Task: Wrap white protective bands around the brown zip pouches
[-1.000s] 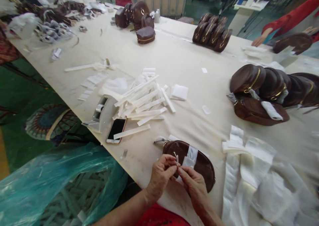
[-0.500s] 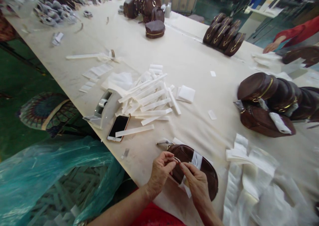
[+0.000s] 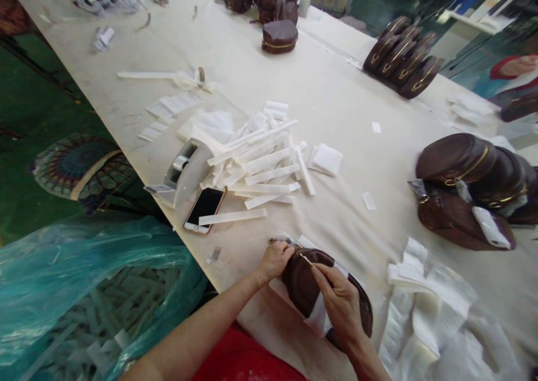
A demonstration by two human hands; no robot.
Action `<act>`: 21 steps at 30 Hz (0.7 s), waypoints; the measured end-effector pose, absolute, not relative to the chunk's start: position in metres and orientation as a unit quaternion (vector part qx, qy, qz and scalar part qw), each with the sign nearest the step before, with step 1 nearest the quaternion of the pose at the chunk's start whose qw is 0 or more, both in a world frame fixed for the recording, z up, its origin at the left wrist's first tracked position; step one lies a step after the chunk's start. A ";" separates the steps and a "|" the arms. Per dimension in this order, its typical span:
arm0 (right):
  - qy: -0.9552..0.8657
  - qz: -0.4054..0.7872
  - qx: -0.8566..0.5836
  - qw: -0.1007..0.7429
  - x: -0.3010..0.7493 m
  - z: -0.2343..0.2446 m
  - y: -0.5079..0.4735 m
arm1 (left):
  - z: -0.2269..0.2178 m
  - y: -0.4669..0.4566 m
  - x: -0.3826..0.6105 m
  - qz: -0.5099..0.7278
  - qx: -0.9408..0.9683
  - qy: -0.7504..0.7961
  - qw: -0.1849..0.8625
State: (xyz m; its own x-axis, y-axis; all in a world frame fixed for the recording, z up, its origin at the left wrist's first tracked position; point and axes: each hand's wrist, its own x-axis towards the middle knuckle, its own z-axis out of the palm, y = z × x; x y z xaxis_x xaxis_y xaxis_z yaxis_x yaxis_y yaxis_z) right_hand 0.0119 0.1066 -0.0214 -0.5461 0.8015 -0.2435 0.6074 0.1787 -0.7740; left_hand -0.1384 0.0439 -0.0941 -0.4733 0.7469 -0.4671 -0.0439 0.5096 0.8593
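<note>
A small dark brown leather bag (image 3: 303, 283) lies on the table right in front of me, with a strip of white wrapping around its middle. My left hand (image 3: 276, 259) is closed at the bag's left end, beside a metal zipper pull (image 3: 282, 240); its fingertips are partly hidden. Over the bag's top, my right hand (image 3: 338, 297) pinches a thin white strip (image 3: 306, 259) between thumb and forefinger. The strip points toward the left end of the bag. Loose white wrapping (image 3: 320, 316) hangs below my right hand.
Paper strips (image 3: 269, 165) lie piled beyond a phone (image 3: 204, 208) and a tape dispenser (image 3: 189, 165). More brown bags (image 3: 458, 159) and white wrapping sheets (image 3: 414, 314) are at the right. A teal plastic bag (image 3: 37, 302) sits lower left. Another person's hand (image 3: 519, 66) shows far right.
My left hand has left the fingers of my right hand and moved up to the bag's left end. The right hand keeps the thin strip. The view has shifted slightly.
</note>
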 end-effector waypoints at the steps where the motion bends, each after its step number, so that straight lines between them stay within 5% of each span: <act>1: -0.771 0.433 -0.455 0.102 0.010 -0.021 0.109 | -0.094 0.043 -0.140 0.435 0.246 0.737 0.455; 14: -0.900 0.260 -0.335 -0.096 -0.019 -0.027 0.152 | -0.102 0.034 -0.149 0.522 0.147 0.633 0.552; 21: -0.915 0.266 -0.257 -0.164 -0.035 -0.036 0.178 | -0.109 0.030 -0.144 0.573 0.088 0.592 0.560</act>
